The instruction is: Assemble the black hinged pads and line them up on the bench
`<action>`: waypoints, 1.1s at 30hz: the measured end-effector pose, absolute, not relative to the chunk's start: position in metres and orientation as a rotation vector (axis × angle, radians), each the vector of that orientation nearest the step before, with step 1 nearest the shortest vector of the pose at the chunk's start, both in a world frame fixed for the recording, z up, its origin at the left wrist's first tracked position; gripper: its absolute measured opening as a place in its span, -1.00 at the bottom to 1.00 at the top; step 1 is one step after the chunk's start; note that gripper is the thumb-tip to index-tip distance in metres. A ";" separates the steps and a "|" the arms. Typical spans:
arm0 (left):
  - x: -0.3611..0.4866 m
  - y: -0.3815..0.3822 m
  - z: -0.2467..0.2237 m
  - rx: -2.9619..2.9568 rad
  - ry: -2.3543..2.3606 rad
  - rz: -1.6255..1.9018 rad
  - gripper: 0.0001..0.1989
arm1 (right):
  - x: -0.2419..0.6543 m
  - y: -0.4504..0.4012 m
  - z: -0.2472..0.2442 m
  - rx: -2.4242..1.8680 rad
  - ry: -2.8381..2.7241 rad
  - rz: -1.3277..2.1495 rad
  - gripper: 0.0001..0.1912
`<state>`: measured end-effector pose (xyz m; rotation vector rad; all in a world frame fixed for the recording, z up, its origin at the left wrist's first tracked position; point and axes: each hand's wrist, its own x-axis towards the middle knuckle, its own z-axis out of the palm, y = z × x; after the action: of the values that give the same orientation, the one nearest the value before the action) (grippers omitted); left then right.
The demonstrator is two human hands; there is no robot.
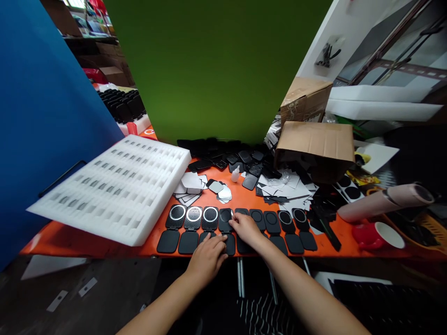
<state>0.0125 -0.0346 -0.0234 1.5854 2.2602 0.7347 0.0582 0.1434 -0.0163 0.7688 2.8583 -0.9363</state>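
A row of black hinged plates (pixel 189 242), each folded open into an upper and a lower square, runs along the front of the orange table. The three leftmost upper squares carry a pale ring (pixel 210 214). My left hand (pixel 206 257) lies with fingers stretched over the lower squares near the middle. My right hand (pixel 245 228) has its fingertips pinched together at the right edge of a black upper square with a dark round disc (pixel 225 215). Whatever sits between those fingertips is too small to make out.
A white foam tray (pixel 164 184) with slots stands left. Behind the row lie white cards (pixel 191 181), a small dropper bottle (pixel 235 174) and piled black plates (pixel 250 180). To the right are a cardboard box (pixel 314 139), a pink tumbler (pixel 384 201) and a red mug (pixel 370 236).
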 end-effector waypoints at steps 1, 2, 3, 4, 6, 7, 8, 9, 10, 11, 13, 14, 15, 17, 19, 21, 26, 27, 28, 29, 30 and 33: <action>0.013 -0.034 -0.024 1.583 2.262 0.730 -0.91 | 0.058 0.142 -0.015 0.759 2.871 -0.882 -0.82; 0.013 -0.034 -0.024 1.579 2.266 0.725 -0.91 | 0.057 0.141 -0.013 0.749 2.885 -0.830 -0.81; 0.013 -0.034 -0.024 1.577 2.270 0.719 -0.91 | 0.056 0.140 -0.012 0.739 2.899 -0.789 -0.81; 0.013 -0.034 -0.024 1.576 2.275 0.712 -0.91 | 0.054 0.139 -0.011 0.728 2.918 -0.739 -0.79; 0.014 -0.034 -0.024 1.581 2.281 0.700 -0.90 | 0.050 0.140 -0.010 0.712 2.968 -0.574 -0.74; 0.014 -0.034 -0.024 1.585 2.283 0.695 -0.90 | 0.048 0.142 -0.009 0.719 2.989 -0.463 -0.70; 0.014 -0.035 -0.024 1.590 2.285 0.692 -0.90 | 0.045 0.144 -0.009 0.741 3.001 -0.349 -0.65; 0.014 -0.035 -0.024 1.597 2.286 0.688 -0.91 | 0.042 0.146 -0.009 0.775 3.004 -0.246 -0.60; 0.013 -0.035 -0.024 1.604 2.287 0.685 -0.91 | 0.040 0.149 -0.009 0.817 3.000 -0.171 -0.57; 0.013 -0.034 -0.024 1.613 2.287 0.682 -0.92 | 0.037 0.151 -0.009 0.854 2.994 -0.135 -0.56; 0.012 -0.034 -0.025 1.631 2.289 0.680 -0.93 | 0.033 0.154 -0.009 0.885 2.990 -0.110 -0.58; 0.012 -0.034 -0.025 1.639 2.290 0.680 -0.93 | 0.031 0.155 -0.010 0.883 2.993 -0.109 -0.61; 0.011 -0.034 -0.025 1.647 2.289 0.679 -0.93 | 0.031 0.157 -0.010 0.878 2.997 -0.112 -0.64; 0.011 -0.033 -0.024 1.654 2.287 0.676 -0.94 | 0.032 0.165 -0.010 0.888 3.005 -0.116 -0.70; 0.011 -0.033 -0.023 1.657 2.285 0.674 -0.95 | 0.037 0.182 -0.008 0.938 3.007 -0.111 -0.72; 0.011 -0.033 -0.022 1.652 2.294 0.685 -0.95 | 0.044 0.208 -0.004 1.016 2.999 -0.101 -0.71; 0.009 -0.031 -0.013 1.638 2.284 0.707 -0.92 | 0.058 0.278 0.008 1.184 2.939 -0.077 -0.67; 0.009 -0.030 -0.011 1.631 2.286 0.707 -0.91 | 0.057 0.287 0.009 1.185 2.932 -0.073 -0.67; 0.009 -0.030 -0.008 1.622 2.294 0.712 -0.89 | 0.056 0.293 0.009 1.179 2.929 -0.067 -0.69; 0.009 -0.031 -0.005 1.612 2.307 0.719 -0.88 | 0.053 0.297 0.009 1.173 2.927 -0.059 -0.71; 0.010 -0.031 -0.002 1.604 2.318 0.729 -0.86 | 0.050 0.299 0.008 1.170 2.926 -0.048 -0.72; 0.011 -0.036 0.003 1.590 2.340 0.768 -0.83 | 0.040 0.301 0.005 1.181 2.911 -0.018 -0.69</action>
<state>0.0114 -0.0359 0.0030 1.5896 2.3396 0.7677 0.0398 0.3015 0.0052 1.1805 2.9110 -0.0177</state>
